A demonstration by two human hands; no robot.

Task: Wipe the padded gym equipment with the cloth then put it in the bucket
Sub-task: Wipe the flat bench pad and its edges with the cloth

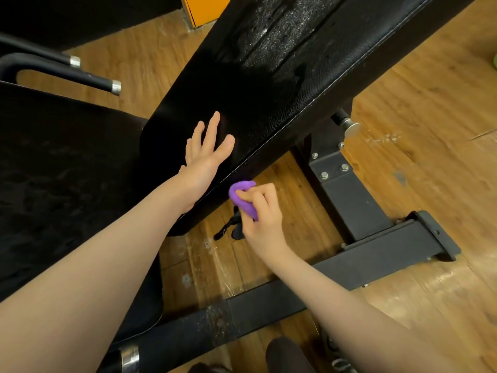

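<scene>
A long black padded bench back (269, 76) slants from the centre up to the top right, with wet streaks on its upper part. My left hand (207, 154) lies flat on its lower end, fingers straight and spread. My right hand (262, 211) grips a bunched purple cloth (242, 197) against the pad's lower side edge, just below the left hand. A second black pad, the seat (67, 184), fills the left. No bucket is in view.
The bench's black steel frame (376, 254) runs across the wooden floor (416, 103) below the pads, with a bolted upright and an adjustment knob (351, 127). Black handle bars with chrome ends (113, 86) stick out at upper left. A dark shoe (285, 354) shows at the bottom edge.
</scene>
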